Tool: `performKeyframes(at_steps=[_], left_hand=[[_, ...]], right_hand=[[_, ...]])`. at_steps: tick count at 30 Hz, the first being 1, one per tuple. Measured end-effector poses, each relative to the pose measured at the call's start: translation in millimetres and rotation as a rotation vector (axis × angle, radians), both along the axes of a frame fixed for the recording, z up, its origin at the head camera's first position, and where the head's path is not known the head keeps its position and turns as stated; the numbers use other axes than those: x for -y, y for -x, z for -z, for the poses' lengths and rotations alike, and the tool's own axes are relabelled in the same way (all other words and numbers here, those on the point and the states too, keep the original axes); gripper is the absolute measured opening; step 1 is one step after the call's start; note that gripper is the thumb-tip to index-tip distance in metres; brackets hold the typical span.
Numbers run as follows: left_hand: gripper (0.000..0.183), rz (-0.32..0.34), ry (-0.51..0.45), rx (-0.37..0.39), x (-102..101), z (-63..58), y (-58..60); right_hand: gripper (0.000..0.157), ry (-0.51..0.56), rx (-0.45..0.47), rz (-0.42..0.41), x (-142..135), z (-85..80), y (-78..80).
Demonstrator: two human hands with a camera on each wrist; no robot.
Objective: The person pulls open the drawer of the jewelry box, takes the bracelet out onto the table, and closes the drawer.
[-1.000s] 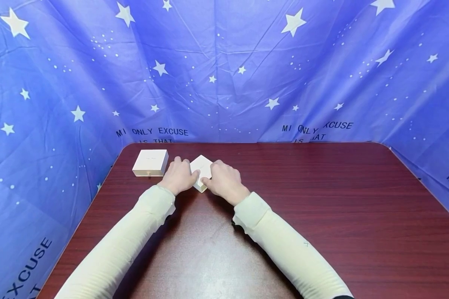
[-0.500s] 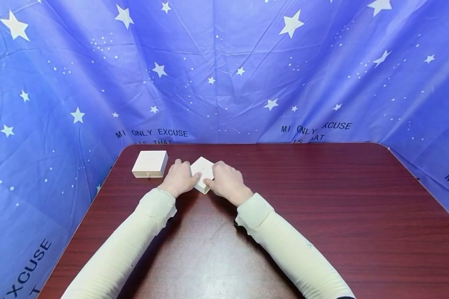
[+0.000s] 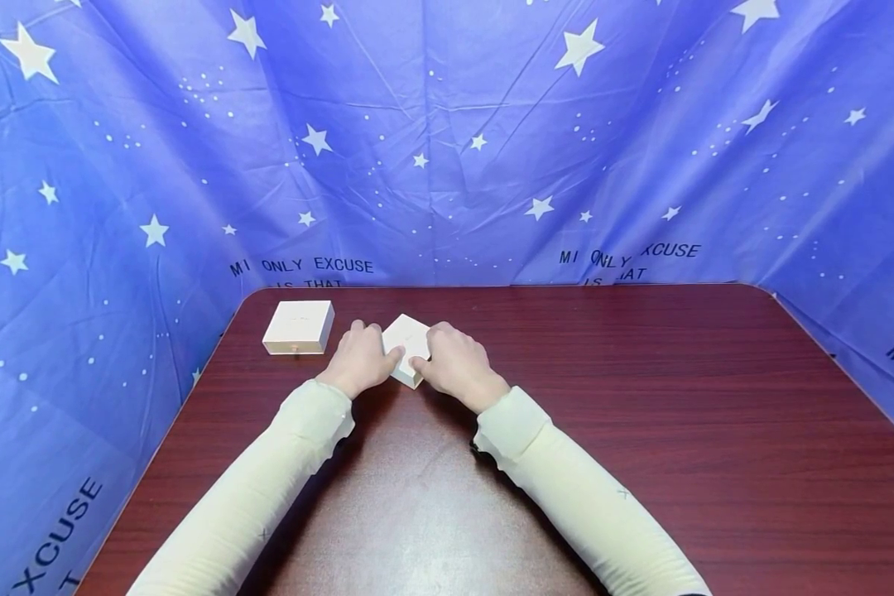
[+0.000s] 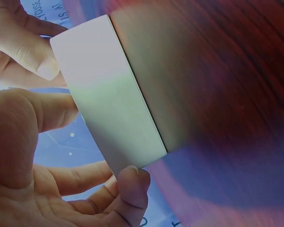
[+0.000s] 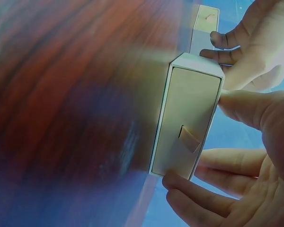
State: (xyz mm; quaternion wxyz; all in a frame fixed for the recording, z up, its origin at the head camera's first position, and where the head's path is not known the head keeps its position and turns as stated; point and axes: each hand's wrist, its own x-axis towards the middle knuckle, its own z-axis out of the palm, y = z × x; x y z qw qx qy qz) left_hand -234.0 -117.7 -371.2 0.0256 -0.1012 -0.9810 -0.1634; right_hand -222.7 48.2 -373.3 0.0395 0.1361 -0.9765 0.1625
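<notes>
A small white drawer box (image 3: pixel 406 334) stands on the table with one corner pointing toward me. My left hand (image 3: pixel 359 358) grips its left side, the thumb lying over the top edge. On the opposite side my right hand (image 3: pixel 458 366) holds it the same way. The left wrist view shows a plain white side of the box (image 4: pixel 111 99) between thumb and fingers. In the right wrist view, the cream drawer front (image 5: pixel 187 109) faces the camera, flush in its sleeve, with a short ribbon pull tab (image 5: pixel 189 139). A fingertip of the right hand touches its lower end.
A second white drawer box (image 3: pixel 298 324) rests at the table's far left corner, just left of my left hand, its pull tab toward me. The dark red wooden table (image 3: pixel 641 397) reaches back to a blue star-patterned curtain (image 3: pixel 432 124).
Both hands and the box between them have shifted slightly right and a little toward me. The grip looks the same, and the second box stays in place.
</notes>
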Motion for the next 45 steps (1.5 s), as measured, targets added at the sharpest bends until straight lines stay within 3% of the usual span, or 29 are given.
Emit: performKeyframes(at_steps=[45], left_hand=[[0.042,-0.012,-0.044,0.063,-14.9,1.3,-9.4]], right_hand=[[0.026,0.092,0.087,-0.097,-24.7,-0.2,0.9]])
